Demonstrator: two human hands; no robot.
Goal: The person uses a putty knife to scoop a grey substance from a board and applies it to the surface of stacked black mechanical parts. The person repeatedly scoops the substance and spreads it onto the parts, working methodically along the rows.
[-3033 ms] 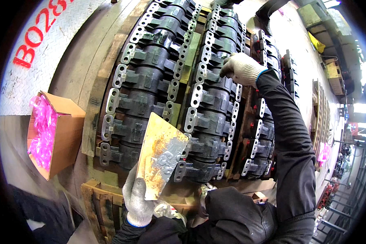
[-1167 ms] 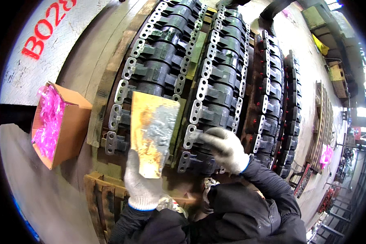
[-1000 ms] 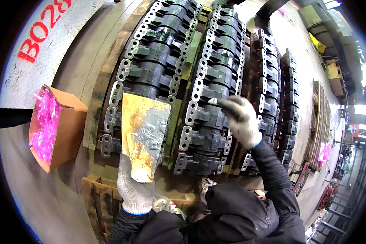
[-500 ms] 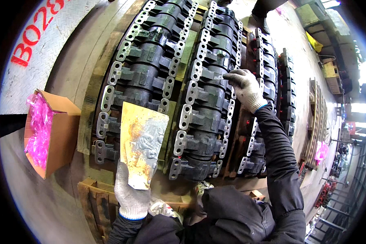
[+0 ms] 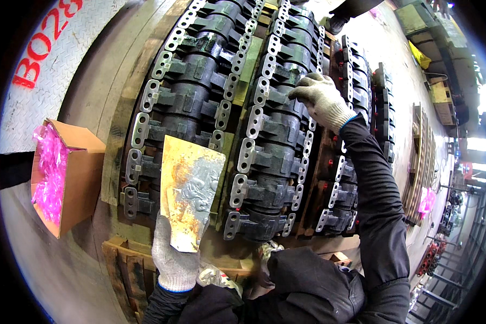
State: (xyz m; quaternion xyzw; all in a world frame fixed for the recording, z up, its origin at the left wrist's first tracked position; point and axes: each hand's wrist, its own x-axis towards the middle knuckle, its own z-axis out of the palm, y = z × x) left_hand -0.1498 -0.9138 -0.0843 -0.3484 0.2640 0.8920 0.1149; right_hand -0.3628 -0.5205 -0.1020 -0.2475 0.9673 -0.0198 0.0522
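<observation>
My left hand, in a pale knit work glove, is closed round the lower end of a yellowed flat board. Grey paste lies smeared thickly over the board's right half. My right hand, gloved the same way, hovers at the right side of the middle row of black track rollers. Its fingers are curled together with the tips down toward a roller; whatever they may hold is hidden. Each roller has pale metal end plates with holes.
Another roller row stands on the left, with more rows on the right. A cardboard box of pink plastic is at far left, near a pallet. Another person's shoe shows at the top. Stacked pallets lie right.
My right hand has moved a little farther away along the middle row, fingers more curled. My left hand and the board have hardly moved. The other person's foot has shifted left.
</observation>
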